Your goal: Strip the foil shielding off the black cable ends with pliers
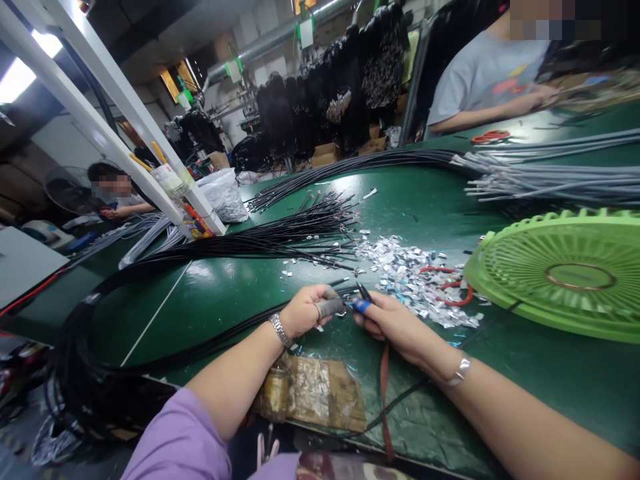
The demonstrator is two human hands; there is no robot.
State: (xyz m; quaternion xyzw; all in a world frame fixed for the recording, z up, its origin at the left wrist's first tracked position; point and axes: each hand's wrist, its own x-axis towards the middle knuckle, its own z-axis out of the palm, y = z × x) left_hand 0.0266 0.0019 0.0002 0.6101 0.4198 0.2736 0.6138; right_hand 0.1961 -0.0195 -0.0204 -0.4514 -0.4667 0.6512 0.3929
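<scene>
My left hand, grey covers on its thumb and finger, is closed on the end of a black cable. Facing it almost fingertip to fingertip, my right hand has blue tape round a finger and is closed. A dark pointed tool, perhaps tweezers, sticks up from this hand; its lower part is hidden. Just beyond both hands lies a heap of silvery foil scraps. A bundle of black cables with stripped ends reaches toward the heap from the left.
A green fan grille stands at right, near red-handled scissors in the scraps. Grey cables lie behind it. A white post rises at left. Taped cardboard sits at the near edge. Two people work across the table.
</scene>
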